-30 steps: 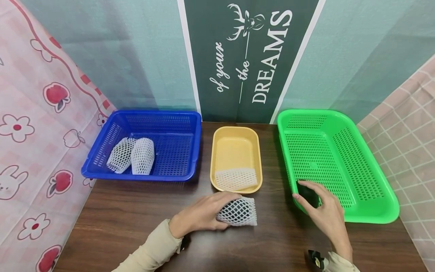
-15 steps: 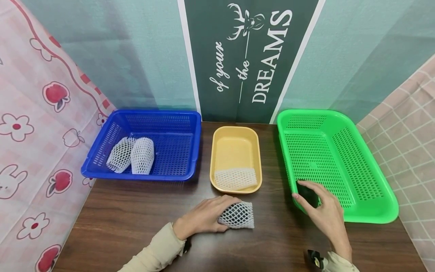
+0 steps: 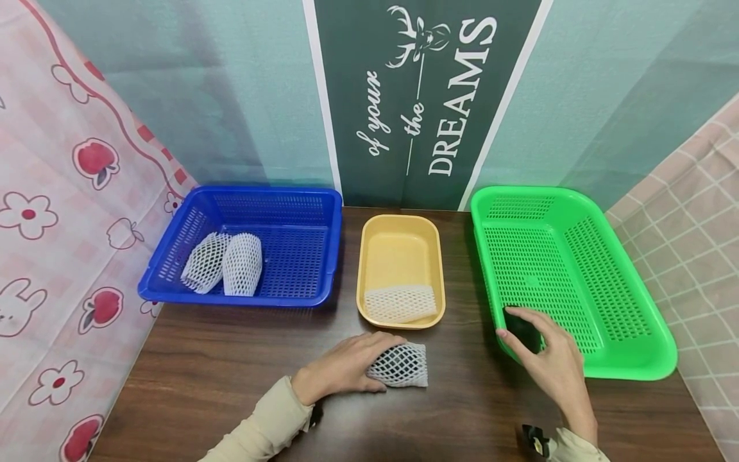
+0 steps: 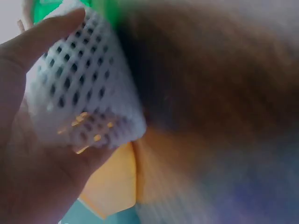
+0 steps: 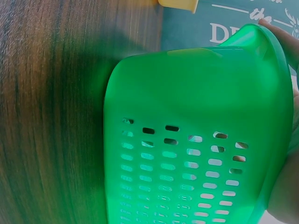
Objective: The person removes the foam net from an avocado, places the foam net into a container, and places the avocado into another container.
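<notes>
Just in front of the small yellow tray (image 3: 400, 256), my left hand (image 3: 343, 366) grips a white foam net sleeve (image 3: 402, 364). Something dark shows through the mesh, and in the left wrist view gold marks glint inside the sleeve (image 4: 81, 70); its kind cannot be told. At the near left corner of the green basket (image 3: 626, 350), my right hand (image 3: 555, 359) holds a black object (image 3: 522, 328) between thumb and fingers. The basket wall (image 5: 187, 88) hides that object in the right wrist view. Another flattened white foam net (image 3: 400, 303) lies in the yellow tray.
A blue basket (image 3: 297, 298) on the left holds two white net-wrapped things (image 3: 242, 264), side by side. All three containers stand on a brown wooden table (image 3: 456, 410) before a green cloth backdrop (image 3: 260, 96). Patterned pink cloth (image 3: 52, 256) hangs at the left.
My left hand, with the foam net sleeve, has moved slightly toward me, away from the yellow tray, then a little left. The right hand has stayed in place.
</notes>
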Tool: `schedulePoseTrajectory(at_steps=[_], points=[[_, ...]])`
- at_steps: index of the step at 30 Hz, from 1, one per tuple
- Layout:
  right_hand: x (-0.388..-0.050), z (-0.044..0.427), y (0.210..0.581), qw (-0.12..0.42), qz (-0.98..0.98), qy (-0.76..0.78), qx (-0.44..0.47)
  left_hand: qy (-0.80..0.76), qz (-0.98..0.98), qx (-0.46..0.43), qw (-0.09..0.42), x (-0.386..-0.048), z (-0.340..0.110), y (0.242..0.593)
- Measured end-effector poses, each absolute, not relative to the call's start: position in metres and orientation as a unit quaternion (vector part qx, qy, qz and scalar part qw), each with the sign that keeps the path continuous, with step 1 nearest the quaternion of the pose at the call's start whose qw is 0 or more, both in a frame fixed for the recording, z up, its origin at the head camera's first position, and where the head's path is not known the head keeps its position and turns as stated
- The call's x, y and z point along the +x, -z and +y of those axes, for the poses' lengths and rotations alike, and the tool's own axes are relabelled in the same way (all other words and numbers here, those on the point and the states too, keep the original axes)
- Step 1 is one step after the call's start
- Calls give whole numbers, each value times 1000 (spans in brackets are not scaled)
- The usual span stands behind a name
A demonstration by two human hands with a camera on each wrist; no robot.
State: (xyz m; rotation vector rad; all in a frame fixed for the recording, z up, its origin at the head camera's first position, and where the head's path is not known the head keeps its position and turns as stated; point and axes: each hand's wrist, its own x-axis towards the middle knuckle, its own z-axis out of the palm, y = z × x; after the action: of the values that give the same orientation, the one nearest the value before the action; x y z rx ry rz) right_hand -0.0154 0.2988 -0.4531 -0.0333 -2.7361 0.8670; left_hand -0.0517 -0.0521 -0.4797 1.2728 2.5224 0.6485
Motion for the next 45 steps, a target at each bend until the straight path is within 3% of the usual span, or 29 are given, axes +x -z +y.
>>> schedulePoseTrajectory(at_steps=[19,45], points=[[-15,298,453,135,-944,-302,-15,-247,851,435,158,-59,-63,475],[-15,299,455,142,-940,-310,-7,-231,864,431,118,-54,-67,477]])
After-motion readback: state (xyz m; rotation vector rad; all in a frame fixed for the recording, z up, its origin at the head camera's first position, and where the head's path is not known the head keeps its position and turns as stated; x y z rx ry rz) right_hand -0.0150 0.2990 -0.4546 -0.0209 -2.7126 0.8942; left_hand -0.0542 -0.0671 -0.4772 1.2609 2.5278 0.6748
